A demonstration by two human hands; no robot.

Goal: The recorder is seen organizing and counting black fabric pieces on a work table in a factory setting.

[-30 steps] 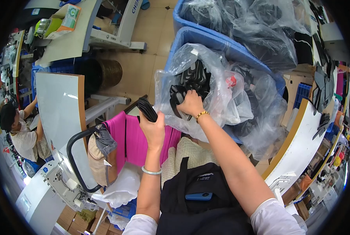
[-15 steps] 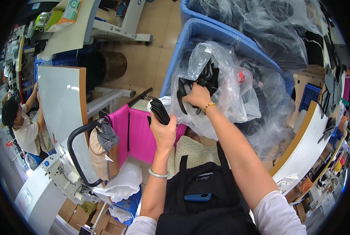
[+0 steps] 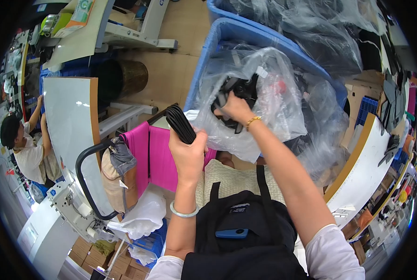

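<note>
A stack of flat black strips (image 3: 180, 124) stands upright in my left hand (image 3: 188, 151), whose fingers wrap round its lower end. My right hand (image 3: 235, 110) reaches into a clear plastic bag (image 3: 278, 114) that holds several loose black pieces (image 3: 244, 88). Its fingers are bent among those pieces, and a dark one lies against them. Whether the fingertips grip it is partly hidden. The bag lies open in a large blue bin (image 3: 200, 74). A bracelet is on each wrist.
Another blue bin (image 3: 215, 10) with bagged dark goods stands behind. A pink folded panel (image 3: 164, 158) and a cloth pouch (image 3: 119, 172) on a black curved bar are at left. White table ends (image 3: 70, 135) flank me. A person (image 3: 31, 144) works far left.
The strips in my left hand have risen a little and moved left. My right hand has shifted slightly left within the bag, and the bag's mouth has changed shape.
</note>
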